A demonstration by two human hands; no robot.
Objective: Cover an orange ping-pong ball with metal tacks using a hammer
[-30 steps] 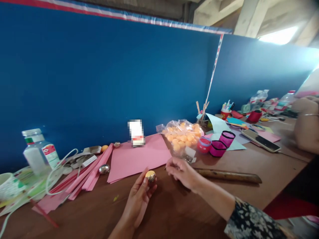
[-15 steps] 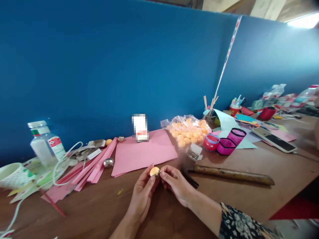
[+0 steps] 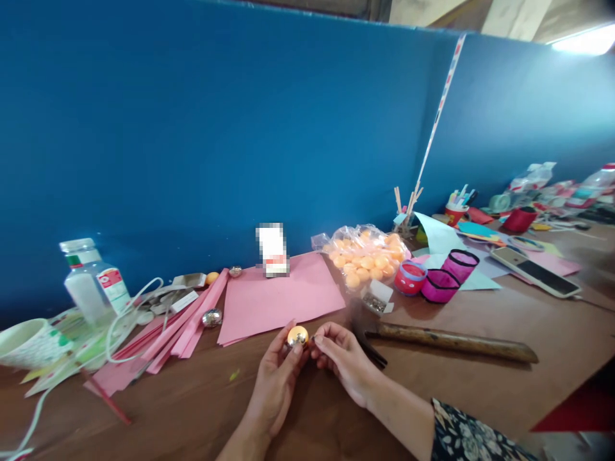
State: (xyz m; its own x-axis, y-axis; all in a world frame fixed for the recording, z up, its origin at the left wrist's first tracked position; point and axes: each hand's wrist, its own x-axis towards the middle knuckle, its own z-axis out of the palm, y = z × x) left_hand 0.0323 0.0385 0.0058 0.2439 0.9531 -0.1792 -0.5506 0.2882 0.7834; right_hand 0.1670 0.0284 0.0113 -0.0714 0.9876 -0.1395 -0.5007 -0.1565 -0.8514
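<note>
My left hand [image 3: 278,374] is closed around an orange ping-pong ball [image 3: 298,334], thumb in front and fingers behind. Shiny metal thumbtacks cover part of the ball's lower side. Close to its right, my right hand [image 3: 341,358] pinches a tiny dark-looking piece [image 3: 313,338], seemingly a thumbtack, between thumb and forefinger; a small gap separates it from the ball. Behind the right hand stands an open small white box [image 3: 382,293] of shiny metal tacks. A hammer [image 3: 456,340] with a wooden handle lies to the right, its head partly blurred.
Pink paper sheets [image 3: 281,301] lie behind the hands, with silver-covered balls [image 3: 212,317] to their left. A plastic bag of orange balls [image 3: 368,259] rests by the blue wall [image 3: 240,128]. Magenta mesh cups [image 3: 439,286] and a phone [image 3: 535,272] are at right, glass bottles [image 3: 89,282] at left.
The ball has turned in my left hand, with more shiny metal at its front. My right hand has drawn slightly away from it. The view has shifted a little.
</note>
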